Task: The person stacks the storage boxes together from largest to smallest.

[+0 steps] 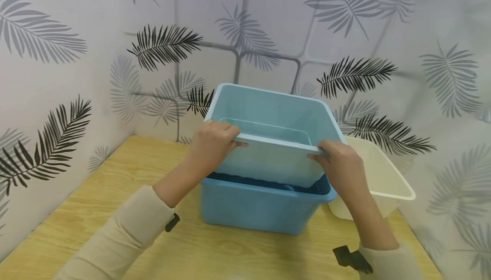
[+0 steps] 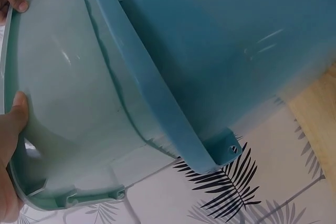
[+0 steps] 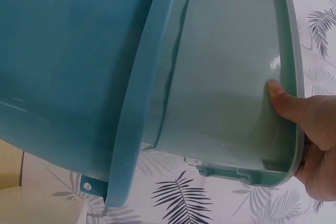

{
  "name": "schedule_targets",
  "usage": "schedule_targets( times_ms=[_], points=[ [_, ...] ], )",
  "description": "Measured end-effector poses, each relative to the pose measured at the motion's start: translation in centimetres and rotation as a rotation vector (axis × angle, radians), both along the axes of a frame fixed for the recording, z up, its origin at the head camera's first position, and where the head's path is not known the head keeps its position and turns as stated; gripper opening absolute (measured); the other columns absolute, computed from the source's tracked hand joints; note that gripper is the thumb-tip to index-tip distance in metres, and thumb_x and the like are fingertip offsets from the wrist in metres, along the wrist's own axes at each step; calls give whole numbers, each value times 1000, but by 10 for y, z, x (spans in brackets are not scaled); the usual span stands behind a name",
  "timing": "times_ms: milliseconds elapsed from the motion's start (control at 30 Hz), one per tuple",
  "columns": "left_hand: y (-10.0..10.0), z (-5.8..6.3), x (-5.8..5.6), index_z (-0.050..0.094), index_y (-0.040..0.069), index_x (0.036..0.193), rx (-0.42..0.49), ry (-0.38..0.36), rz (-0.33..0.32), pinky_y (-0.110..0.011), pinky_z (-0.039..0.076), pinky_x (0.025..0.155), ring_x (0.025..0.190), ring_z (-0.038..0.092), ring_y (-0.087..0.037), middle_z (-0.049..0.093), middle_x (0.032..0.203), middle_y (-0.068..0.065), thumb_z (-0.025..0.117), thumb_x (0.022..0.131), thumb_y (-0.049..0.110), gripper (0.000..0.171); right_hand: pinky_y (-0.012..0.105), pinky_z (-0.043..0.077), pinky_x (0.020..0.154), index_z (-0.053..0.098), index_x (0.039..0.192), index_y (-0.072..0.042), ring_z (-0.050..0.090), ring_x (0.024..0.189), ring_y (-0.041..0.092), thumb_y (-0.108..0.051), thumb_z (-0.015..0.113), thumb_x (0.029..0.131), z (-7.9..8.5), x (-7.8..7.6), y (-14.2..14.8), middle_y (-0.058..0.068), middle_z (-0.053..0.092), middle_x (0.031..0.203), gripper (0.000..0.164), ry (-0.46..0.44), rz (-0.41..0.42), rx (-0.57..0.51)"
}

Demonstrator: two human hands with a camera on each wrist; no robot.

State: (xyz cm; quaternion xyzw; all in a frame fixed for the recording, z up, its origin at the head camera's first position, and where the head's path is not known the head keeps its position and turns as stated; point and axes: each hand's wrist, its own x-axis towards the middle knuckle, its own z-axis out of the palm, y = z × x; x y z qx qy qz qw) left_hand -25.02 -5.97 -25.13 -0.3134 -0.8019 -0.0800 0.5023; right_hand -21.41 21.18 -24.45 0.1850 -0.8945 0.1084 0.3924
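A light teal plastic bin (image 1: 276, 154) is held by both hands, its lower part inside the mouth of a darker blue bin (image 1: 261, 207) that stands on the table. My left hand (image 1: 215, 141) grips the near rim toward the left corner, thumb below the lip. Toward the right corner, my right hand (image 1: 343, 163) grips the same rim. In the left wrist view the left thumb (image 2: 20, 109) presses the teal bin's outer wall; the right thumb (image 3: 283, 100) does likewise in the right wrist view. The teal bin's underside is hidden by the blue bin.
A cream bin (image 1: 377, 169) stands to the right, partly behind the right hand. The wood-grain table (image 1: 168, 237) meets a leaf-patterned wall covering (image 1: 268, 24) at the back and sides. Dark straps (image 1: 350, 258) show at the sleeves.
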Motion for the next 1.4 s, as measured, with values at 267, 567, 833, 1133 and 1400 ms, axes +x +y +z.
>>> schedule_targets(
  times_ms=[267,567,833,1133,1400],
  points=[
    [3,-6,1,57,9,64,3,7,0,-24,27,44,45,39,-11,50,50,-1,70,66,36,30,38,48,55,59,75,-5,58,63,24,-12,74,69,-6,0,3,9,61,69,18,14,18,-3],
    [5,-18,2,57,10,64,-5,19,13,-22,24,43,44,36,-10,49,50,1,70,66,38,31,38,49,56,60,76,-5,59,64,25,-12,75,68,-16,-1,6,9,63,70,18,-6,19,-8],
    [7,-28,4,51,10,58,-3,29,10,-21,21,43,43,30,-9,43,46,2,70,65,38,34,36,49,56,60,75,-5,59,64,24,-11,76,66,-30,-3,9,8,63,70,20,9,24,8],
    [6,-39,4,50,11,58,-6,27,15,-21,23,43,43,30,-9,43,47,2,71,65,39,35,36,48,55,60,75,-5,59,64,24,-12,76,64,-42,-4,9,7,63,70,21,1,31,4],
    [7,-50,5,52,11,59,-12,14,14,-21,23,43,43,33,-9,44,48,2,70,66,39,34,34,47,54,59,74,-5,58,62,22,-11,77,63,-50,-4,9,6,61,68,22,28,37,31]
  ],
)
